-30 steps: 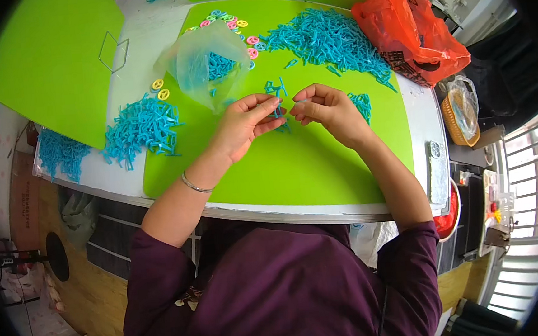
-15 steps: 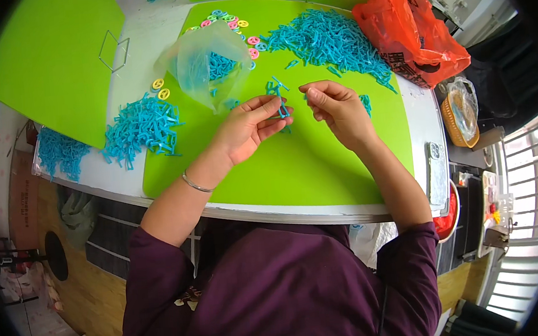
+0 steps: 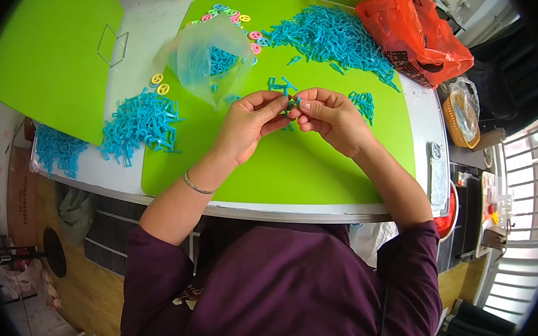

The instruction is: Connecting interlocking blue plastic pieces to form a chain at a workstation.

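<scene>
Over the green board (image 3: 269, 174), my left hand (image 3: 247, 122) is closed on a blue plastic piece (image 3: 286, 91) with thin bars. My right hand (image 3: 334, 116) pinches a small blue plastic part (image 3: 297, 101) against it, and the fingertips of both hands meet there. Fingers partly cover both parts, so I cannot tell how they join. More blue pieces (image 3: 274, 83) lie just past my fingertips. Beside my right hand is a small heap of blue parts (image 3: 362, 106). Left of my left hand sits a pile of barred blue pieces (image 3: 141, 126).
A large heap of blue parts (image 3: 332, 39) covers the board's far right. The clear plastic bag (image 3: 193, 58) contains blue parts, with coloured rings (image 3: 255, 36) around it. At the right stand a red plastic bag (image 3: 418, 32) and a phone (image 3: 437, 175) near the edge.
My right hand has moved left and now meets my left hand at the blue piece. The small blue heap beside it shows more fully.
</scene>
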`<state>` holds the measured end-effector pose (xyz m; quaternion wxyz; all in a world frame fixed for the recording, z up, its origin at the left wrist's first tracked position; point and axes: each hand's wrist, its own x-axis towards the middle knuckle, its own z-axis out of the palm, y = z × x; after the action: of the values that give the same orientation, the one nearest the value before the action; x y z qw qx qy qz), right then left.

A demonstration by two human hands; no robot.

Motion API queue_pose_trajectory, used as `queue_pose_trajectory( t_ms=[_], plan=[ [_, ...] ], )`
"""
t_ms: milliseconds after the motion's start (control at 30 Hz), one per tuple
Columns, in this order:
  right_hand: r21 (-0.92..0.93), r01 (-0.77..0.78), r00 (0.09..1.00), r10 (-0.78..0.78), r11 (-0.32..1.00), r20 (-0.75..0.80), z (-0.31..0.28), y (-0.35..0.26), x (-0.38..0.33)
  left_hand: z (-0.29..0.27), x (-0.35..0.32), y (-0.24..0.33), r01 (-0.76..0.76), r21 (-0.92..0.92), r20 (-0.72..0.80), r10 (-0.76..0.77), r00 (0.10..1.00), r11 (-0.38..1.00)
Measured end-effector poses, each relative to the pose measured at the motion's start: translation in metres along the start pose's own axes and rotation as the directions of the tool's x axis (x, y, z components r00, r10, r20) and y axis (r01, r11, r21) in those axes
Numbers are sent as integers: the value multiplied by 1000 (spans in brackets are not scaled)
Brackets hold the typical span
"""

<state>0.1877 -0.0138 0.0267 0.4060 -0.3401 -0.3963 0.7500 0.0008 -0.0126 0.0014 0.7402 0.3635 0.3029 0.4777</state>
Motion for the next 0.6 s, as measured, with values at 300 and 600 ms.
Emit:
queue_pose_trajectory(
  t_ms=[300,600],
  plan=[
    [21,8,1000,-9,1000,8,-3,3,1,0,1,0,1,-3,-13,-1,1000,1000],
    [-47,24,999,-25,999,-23,1,3,-2,-1,1,-6,-174,222,8,176,984,959]
  ],
)
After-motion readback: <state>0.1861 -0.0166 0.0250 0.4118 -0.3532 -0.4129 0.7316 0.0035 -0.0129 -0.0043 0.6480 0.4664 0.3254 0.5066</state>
